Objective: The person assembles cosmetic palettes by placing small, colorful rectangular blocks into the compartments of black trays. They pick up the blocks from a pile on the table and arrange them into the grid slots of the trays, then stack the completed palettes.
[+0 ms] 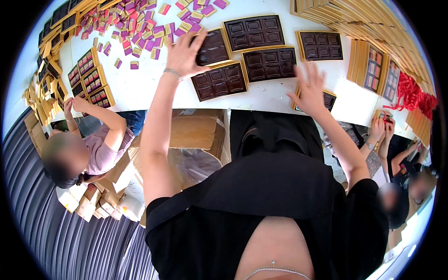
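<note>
My left hand (185,55) is open, its fingers spread over the left edge of a gold-rimmed box (213,49) whose dark surface looks smoother than the others. Beside it lie shallow gold boxes with dark brown six-cavity trays: a far one (254,32), a middle one (269,64) and a near one (219,81). Slightly blurred, my right hand (310,86) has its fingers apart near the table edge, partly covering another such box (329,100). Farther up from it sits one more tray box (320,45). I see nothing held in either hand.
Many small pink, purple and gold wrapped pieces (140,32) are scattered far left. Filled boxes (89,77) lie near a co-worker (86,154). Stacked gold boxes (345,18) and red shredded filler (413,91) occupy the right; other people's hands (383,126) work there. Cardboard boxes (193,130) stand below the table.
</note>
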`<state>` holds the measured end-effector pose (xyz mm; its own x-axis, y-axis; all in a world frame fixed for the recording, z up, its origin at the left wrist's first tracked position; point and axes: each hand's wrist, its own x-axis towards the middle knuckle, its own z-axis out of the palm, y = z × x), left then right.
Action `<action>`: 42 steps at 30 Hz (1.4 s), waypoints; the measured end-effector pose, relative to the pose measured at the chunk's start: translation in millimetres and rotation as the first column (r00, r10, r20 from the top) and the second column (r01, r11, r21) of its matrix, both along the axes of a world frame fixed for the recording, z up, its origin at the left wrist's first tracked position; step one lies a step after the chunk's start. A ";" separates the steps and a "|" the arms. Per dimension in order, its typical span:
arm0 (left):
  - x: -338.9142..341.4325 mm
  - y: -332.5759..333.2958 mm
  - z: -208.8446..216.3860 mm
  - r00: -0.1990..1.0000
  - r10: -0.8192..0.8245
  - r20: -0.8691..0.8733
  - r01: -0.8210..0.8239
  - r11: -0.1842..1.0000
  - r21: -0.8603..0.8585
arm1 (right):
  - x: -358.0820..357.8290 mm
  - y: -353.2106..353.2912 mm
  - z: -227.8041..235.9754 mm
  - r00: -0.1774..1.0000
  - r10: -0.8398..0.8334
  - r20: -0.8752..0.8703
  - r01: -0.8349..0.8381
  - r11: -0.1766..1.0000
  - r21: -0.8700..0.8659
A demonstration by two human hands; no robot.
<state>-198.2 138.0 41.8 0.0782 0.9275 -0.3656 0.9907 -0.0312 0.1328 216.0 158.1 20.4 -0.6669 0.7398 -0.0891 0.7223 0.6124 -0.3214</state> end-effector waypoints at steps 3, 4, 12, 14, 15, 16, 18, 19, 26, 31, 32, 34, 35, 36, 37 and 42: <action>-25.1 -44.2 13.4 0.991 0.101 0.084 -0.127 0.904 0.409 | 90.0 -37.7 -25.7 0.972 -0.135 0.193 0.128 0.991 0.049; -38.1 -65.8 16.1 0.973 0.203 0.108 -0.228 0.912 0.340 | 106.5 -48.2 -34.7 0.966 -0.125 0.226 0.119 0.992 0.040; -70.7 -148.6 -24.7 0.938 0.347 -0.023 -0.347 0.937 -0.036 | 106.1 31.1 -46.6 0.987 0.015 0.157 -0.040 0.986 0.159; -71.3 -134.0 -35.1 0.937 0.349 0.018 -0.349 0.937 -0.022 | 93.3 44.6 -45.3 0.985 0.090 0.146 -0.114 0.979 0.167; -70.3 -130.8 -29.6 0.949 0.314 -0.006 -0.314 0.949 -0.021 | 84.5 48.4 -42.5 0.994 0.082 0.079 -0.095 0.980 0.178; -72.6 -124.7 -23.4 0.961 0.275 -0.031 -0.275 0.961 -0.017 | 67.2 53.9 -35.5 0.997 0.071 0.009 -0.071 0.979 0.190; -81.6 -118.0 -11.8 0.940 0.316 0.133 -0.338 0.917 0.213 | 11.0 73.9 -12.6 0.978 0.100 -0.183 -0.051 0.966 0.254; -85.1 -97.8 -7.6 0.923 0.292 0.251 -0.363 0.876 0.316 | -31.8 89.0 3.1 0.955 0.087 -0.284 -0.031 0.981 0.194; -31.4 98.0 -72.8 0.808 0.139 0.573 -0.449 0.774 0.446 | -232.5 203.7 -63.5 0.860 0.202 -0.468 -0.184 0.979 0.085; -0.3 124.7 -88.6 0.963 0.126 0.240 -0.231 0.845 0.482 | -254.8 214.7 -88.9 0.843 0.388 -0.373 -0.332 0.920 0.207; 0.6 126.0 -90.4 0.970 0.132 0.206 -0.216 0.858 0.466 | -254.0 214.8 -89.5 0.873 0.326 -0.363 -0.279 0.944 0.178; 4.8 130.6 -91.4 0.981 0.134 0.141 -0.182 0.884 0.431 | -249.7 212.5 -83.8 0.924 0.190 -0.331 -0.159 0.980 0.120; 4.8 128.5 -91.7 0.973 0.140 0.186 -0.210 0.872 0.443 | -248.3 210.6 -89.3 0.888 -0.018 -0.460 -0.067 0.984 -0.167; 1.4 125.7 -91.4 0.963 0.142 0.229 -0.235 0.858 0.457 | -247.5 208.2 -93.1 0.818 -0.249 -0.519 -0.009 0.896 -0.444; -0.6 125.4 -92.1 0.952 0.142 0.272 -0.260 0.843 0.470 | -244.8 207.6 -96.1 0.722 -0.478 -0.500 0.005 0.727 -0.687; -5.7 126.5 -80.6 0.983 0.062 0.172 -0.152 0.799 0.582 | -220.0 206.9 -69.0 0.581 -0.602 -0.548 -0.077 0.630 -0.773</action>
<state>-203.9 264.5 -38.8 -0.0269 0.9646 0.2622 0.9653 -0.0432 0.2577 -4.1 365.0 -48.6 -0.5162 0.8235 -0.2352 0.1121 -0.2072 -0.9718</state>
